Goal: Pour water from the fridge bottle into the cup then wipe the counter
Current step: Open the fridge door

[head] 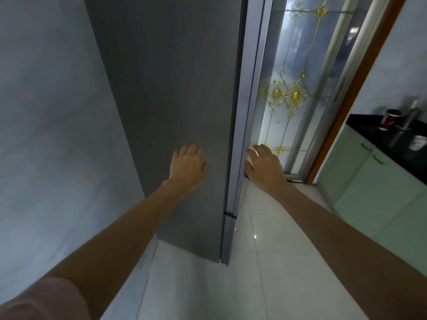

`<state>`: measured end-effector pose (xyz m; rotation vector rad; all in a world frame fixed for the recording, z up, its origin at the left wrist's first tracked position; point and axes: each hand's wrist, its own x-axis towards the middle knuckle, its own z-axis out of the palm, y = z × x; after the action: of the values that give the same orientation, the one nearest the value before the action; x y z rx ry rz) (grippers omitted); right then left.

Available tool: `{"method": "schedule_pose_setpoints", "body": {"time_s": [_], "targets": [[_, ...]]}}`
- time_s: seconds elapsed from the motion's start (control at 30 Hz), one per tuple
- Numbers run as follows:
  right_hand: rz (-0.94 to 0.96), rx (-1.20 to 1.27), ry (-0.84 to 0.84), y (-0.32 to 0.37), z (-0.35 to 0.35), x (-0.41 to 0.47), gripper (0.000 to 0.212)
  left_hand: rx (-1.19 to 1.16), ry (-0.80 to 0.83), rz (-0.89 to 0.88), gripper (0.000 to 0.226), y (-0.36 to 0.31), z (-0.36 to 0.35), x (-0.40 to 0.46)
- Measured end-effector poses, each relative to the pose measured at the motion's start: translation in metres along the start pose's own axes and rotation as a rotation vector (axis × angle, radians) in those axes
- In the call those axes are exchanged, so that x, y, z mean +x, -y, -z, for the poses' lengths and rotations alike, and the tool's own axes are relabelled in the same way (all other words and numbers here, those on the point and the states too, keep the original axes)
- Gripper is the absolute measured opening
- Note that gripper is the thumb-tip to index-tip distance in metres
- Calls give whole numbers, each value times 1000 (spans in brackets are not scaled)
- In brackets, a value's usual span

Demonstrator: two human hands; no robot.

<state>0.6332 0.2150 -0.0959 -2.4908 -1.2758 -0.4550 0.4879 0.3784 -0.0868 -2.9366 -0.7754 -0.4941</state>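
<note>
A tall grey fridge (175,88) stands in front of me with its door shut. My left hand (188,163) lies against the fridge's grey side panel with relaxed fingers and holds nothing. My right hand (263,163) reaches to the fridge door's front edge (248,112), fingers spread near the edge; whether they touch it I cannot tell. A white cup (417,142) stands on the black counter (402,155) at the far right. The fridge bottle is hidden.
A glass door with gold ornament (298,93) stands behind the fridge. On the counter are a red-and-black can (389,120) and a metal utensil holder (401,132). Green cabinets (369,188) line the right side. A grey wall (57,112) is to the left; pale floor tiles (265,262) lie below.
</note>
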Motion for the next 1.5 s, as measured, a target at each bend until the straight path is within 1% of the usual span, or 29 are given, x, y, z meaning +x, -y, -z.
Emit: {"method": "schedule_pose_setpoints", "body": {"time_s": [0.23,0.3,0.37,0.47,0.6,0.77,0.93,1.03,1.13,1.27,1.5], "targets": [[85,-17,-120,-23,-20,66,38,-32,-115,-43,48,4,-25,74],[134,-54,-168,-28,-21,87,39,-36,-165,-65,49,3,-27,95],[193,-101,-215,-35,-21,108,45,-43,-215,-82,53,1,-28,116],[271,-176,-315,-43,-21,140,43,-39,-275,-93,60,-2,-29,147],[342,-248,-386,-46,-23,170,45,-63,-344,-101,67,-4,-38,175],[359,-292,-471,-47,-36,183,46,-100,-405,-139,76,-6,-58,191],[364,-387,-612,-56,-48,193,46,-99,-491,-201,67,0,-81,207],[297,-402,-677,-56,-55,194,49,-104,-561,-225,70,2,-92,215],[261,-421,-700,-56,-62,195,51,-128,-602,-238,74,2,-100,220],[215,-401,-746,-51,-66,198,47,-153,-632,-232,71,0,-105,223],[191,-409,-769,-48,-64,198,43,-179,-641,-239,70,2,-108,225]]}}
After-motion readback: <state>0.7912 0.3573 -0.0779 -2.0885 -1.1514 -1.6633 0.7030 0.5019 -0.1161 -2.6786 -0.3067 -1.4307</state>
